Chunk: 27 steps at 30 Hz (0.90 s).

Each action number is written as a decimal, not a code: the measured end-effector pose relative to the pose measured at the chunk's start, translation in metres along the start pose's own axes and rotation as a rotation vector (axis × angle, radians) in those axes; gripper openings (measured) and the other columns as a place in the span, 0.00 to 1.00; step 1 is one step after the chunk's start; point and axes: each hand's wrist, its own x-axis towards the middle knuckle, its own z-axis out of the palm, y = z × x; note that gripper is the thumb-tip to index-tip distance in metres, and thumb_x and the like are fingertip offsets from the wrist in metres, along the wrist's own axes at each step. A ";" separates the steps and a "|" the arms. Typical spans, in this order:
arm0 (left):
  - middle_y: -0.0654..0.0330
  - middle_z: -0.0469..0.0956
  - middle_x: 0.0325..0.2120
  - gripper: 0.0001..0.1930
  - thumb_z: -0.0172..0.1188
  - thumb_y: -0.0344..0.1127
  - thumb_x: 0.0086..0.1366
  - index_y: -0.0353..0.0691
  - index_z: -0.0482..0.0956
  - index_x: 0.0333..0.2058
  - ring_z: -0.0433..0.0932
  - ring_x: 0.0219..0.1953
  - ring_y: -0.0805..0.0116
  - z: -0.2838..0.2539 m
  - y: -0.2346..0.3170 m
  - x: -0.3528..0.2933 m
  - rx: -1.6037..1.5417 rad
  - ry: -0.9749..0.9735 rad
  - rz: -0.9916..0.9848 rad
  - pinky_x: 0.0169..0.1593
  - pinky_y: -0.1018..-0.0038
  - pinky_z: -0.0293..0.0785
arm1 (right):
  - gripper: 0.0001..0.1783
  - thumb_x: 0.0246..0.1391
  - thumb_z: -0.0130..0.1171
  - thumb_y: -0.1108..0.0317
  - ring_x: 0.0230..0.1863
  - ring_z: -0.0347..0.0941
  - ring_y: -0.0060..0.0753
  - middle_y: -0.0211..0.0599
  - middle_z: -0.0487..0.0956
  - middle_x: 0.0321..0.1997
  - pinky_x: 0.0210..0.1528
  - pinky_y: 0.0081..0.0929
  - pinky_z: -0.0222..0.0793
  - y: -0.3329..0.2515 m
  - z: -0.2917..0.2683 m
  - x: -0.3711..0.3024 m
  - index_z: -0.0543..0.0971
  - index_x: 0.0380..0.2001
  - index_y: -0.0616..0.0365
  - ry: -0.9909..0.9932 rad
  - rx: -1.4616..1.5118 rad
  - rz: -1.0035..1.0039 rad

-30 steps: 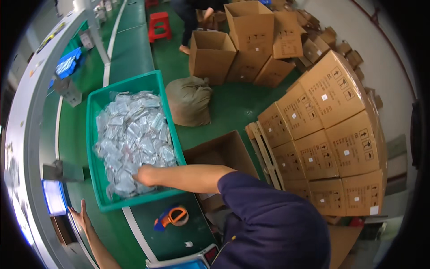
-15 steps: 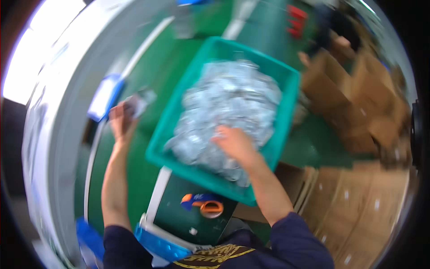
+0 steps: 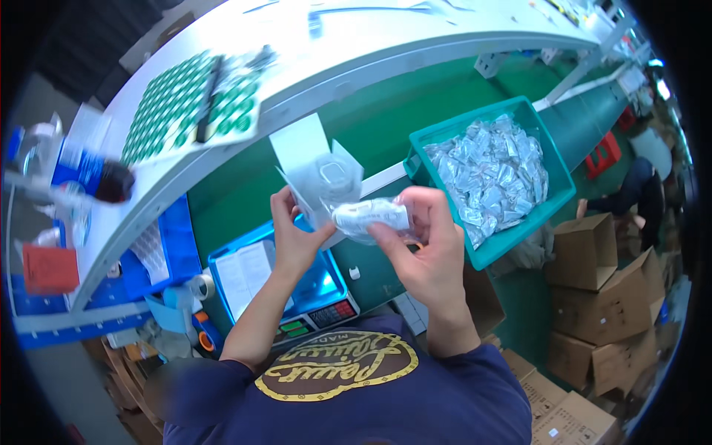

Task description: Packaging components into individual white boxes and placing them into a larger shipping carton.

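Note:
My left hand (image 3: 295, 236) is closed on a small white box (image 3: 334, 176), whose flaps stand up at the far side. In my right hand (image 3: 429, 248) a clear plastic bag (image 3: 371, 215) with a white item inside is pinched between thumb and fingers. The bag is against the box's near edge; what the white item is, I cannot make out. To the right stands a teal bin (image 3: 486, 261) heaped with similar clear bags (image 3: 495, 178). Folded white leaflets (image 3: 245, 276) lie in the shiny blue tray (image 3: 326, 278) of a scale, below my left hand.
A white raised shelf (image 3: 356, 63) curves across the back, carrying a sheet of round green stickers (image 3: 174, 104). On the left are a drink bottle (image 3: 93, 174), a blue bin (image 3: 178, 241) and an orange-and-blue tape dispenser (image 3: 206, 331). Open cardboard boxes (image 3: 586, 252) and another person (image 3: 641, 196) are at right.
My right hand has come out of the teal bin with a bag. My left hand has brought the box in front of me, and both hands are now together. The view has turned left.

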 end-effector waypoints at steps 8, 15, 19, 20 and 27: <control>0.50 0.64 0.45 0.47 0.81 0.37 0.36 0.36 0.61 0.53 0.67 0.46 0.52 -0.055 0.013 -0.081 0.243 0.194 0.319 0.48 0.63 0.68 | 0.13 0.51 0.64 0.73 0.30 0.79 0.37 0.39 0.78 0.28 0.33 0.35 0.74 -0.060 0.091 -0.023 0.71 0.37 0.59 -0.237 -0.501 -0.251; 0.49 0.60 0.53 0.59 0.78 0.35 0.44 0.44 0.43 0.68 0.70 0.52 0.55 -0.122 0.015 -0.140 -0.085 -0.020 0.345 0.48 0.63 0.75 | 0.43 0.43 0.73 0.63 0.64 0.60 0.51 0.49 0.64 0.63 0.63 0.42 0.59 -0.070 0.080 -0.077 0.65 0.62 0.59 -0.160 -0.166 -0.523; 0.54 0.60 0.51 0.49 0.74 0.34 0.48 0.44 0.51 0.65 0.70 0.53 0.60 -0.150 0.030 -0.168 -0.388 -0.306 0.146 0.47 0.65 0.76 | 0.45 0.40 0.74 0.62 0.61 0.67 0.44 0.49 0.66 0.61 0.63 0.38 0.61 -0.041 0.108 -0.128 0.63 0.61 0.59 -0.446 0.175 0.006; 0.54 0.60 0.51 0.49 0.74 0.34 0.48 0.44 0.51 0.65 0.70 0.53 0.60 -0.157 0.026 -0.171 -0.394 -0.322 0.133 0.47 0.65 0.76 | 0.45 0.40 0.74 0.62 0.61 0.67 0.44 0.49 0.66 0.61 0.63 0.38 0.61 -0.044 0.110 -0.134 0.63 0.61 0.59 -0.435 0.172 0.025; 0.55 0.62 0.51 0.28 0.67 0.37 0.58 0.40 0.65 0.53 0.73 0.52 0.63 -0.172 0.013 -0.178 -0.433 -0.621 -0.180 0.47 0.69 0.77 | 0.18 0.49 0.63 0.68 0.64 0.62 0.46 0.50 0.61 0.65 0.63 0.41 0.59 -0.038 0.133 -0.147 0.71 0.43 0.55 -0.331 0.282 -0.035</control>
